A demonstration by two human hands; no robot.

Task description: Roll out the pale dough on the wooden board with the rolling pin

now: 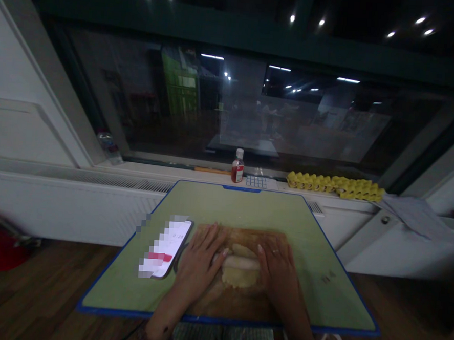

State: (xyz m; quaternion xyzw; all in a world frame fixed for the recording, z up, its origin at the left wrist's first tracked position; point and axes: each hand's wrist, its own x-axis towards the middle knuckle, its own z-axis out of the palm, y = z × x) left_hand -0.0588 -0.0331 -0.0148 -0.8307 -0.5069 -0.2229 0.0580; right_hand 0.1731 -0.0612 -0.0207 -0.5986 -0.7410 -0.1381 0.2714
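Observation:
A pale rolling pin [241,263] lies crosswise over a flattened sheet of dough [239,279], which shows above and below it. Beneath the dough is a brown wooden board [234,306]. My left hand [203,258] rests palm down over the pin's left part, fingers stretched forward and its thumb towards the dough. On the other side, my right hand [277,268] lies palm down over the right part, fingers extended; one finger bears a ring. Both palms hide the pin's ends.
A green table with a blue rim [335,294] carries the board. A phone with a lit screen [172,243] lies left of my left hand. On the windowsill stand a small bottle of reddish liquid [237,168] and yellow egg cartons [333,186]. A clear bottle [109,145] leans further left.

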